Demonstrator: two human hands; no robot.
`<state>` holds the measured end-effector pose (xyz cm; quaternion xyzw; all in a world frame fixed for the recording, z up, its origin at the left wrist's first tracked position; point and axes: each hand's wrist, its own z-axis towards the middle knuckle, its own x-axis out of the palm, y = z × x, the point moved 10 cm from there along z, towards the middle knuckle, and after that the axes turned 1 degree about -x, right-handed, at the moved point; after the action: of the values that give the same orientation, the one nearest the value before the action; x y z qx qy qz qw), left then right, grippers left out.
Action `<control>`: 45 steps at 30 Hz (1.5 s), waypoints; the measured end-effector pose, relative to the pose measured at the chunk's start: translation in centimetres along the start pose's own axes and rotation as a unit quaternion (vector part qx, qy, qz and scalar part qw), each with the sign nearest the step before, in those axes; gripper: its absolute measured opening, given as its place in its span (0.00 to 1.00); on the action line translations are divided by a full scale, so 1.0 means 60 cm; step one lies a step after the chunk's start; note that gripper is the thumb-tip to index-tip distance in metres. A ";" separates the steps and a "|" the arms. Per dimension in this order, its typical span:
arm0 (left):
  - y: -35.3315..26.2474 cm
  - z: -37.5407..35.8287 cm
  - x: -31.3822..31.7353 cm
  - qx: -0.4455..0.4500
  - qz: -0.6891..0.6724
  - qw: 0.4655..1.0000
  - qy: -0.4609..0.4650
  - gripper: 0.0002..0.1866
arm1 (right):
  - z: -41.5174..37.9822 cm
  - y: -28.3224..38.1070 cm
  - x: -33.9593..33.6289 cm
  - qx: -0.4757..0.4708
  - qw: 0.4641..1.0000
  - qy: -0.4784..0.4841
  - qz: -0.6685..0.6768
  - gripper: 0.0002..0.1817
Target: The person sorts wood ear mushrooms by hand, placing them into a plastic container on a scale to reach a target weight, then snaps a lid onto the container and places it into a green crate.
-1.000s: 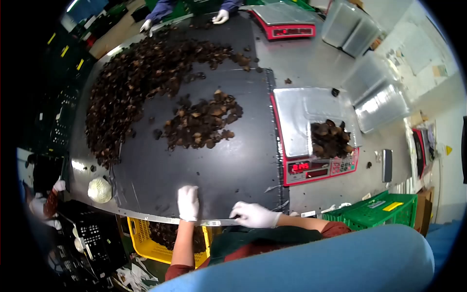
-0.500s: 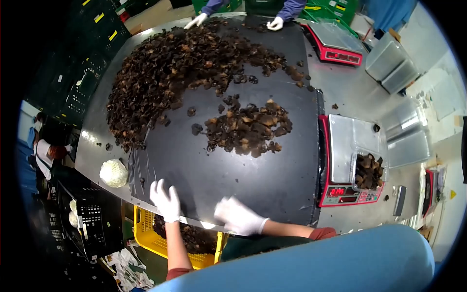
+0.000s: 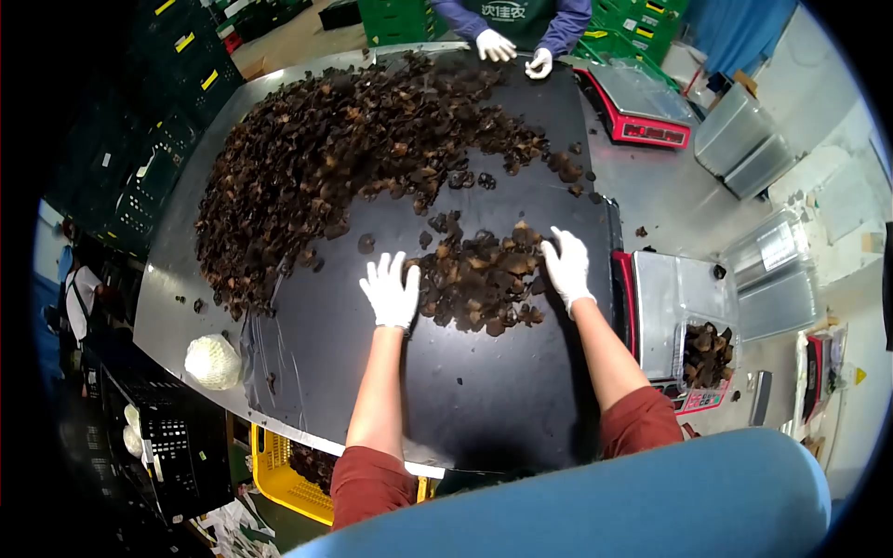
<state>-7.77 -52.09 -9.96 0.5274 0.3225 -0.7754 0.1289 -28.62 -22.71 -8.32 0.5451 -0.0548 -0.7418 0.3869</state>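
My left hand (image 3: 391, 293), in a white glove, lies with spread fingers against the left side of a small pile of dried black fungus (image 3: 482, 282). At the pile's right side is my right hand (image 3: 567, 267), also white-gloved, its fingers stretched out and holding nothing. The brown-black, curled pieces lie loose between my two hands on the black table cover (image 3: 502, 391). Beyond them spreads a much larger heap of the same fungus (image 3: 307, 158).
On the right, a red scale (image 3: 684, 307) carries a clear tub of fungus (image 3: 709, 353). Another scale (image 3: 651, 130) stands farther back, near clear containers (image 3: 735, 139). A co-worker's gloved hands (image 3: 516, 56) are at the far edge. A white netted ball (image 3: 213, 362) sits front left; a yellow crate (image 3: 279, 479) is below.
Both my hands have moved forward from the table's near edge to either side of the small pile. The co-worker's hands have come closer together. My view has shifted slightly.
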 end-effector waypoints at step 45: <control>-0.140 -0.513 -0.121 0.149 -0.211 0.965 0.041 0.18 | -0.480 0.173 -0.191 -0.238 0.917 0.280 0.152 0.12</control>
<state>13.30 -27.16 -7.63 0.4923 0.3123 -0.8018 -0.1310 2.44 -12.83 -5.85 0.6074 0.1522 -0.4821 0.6128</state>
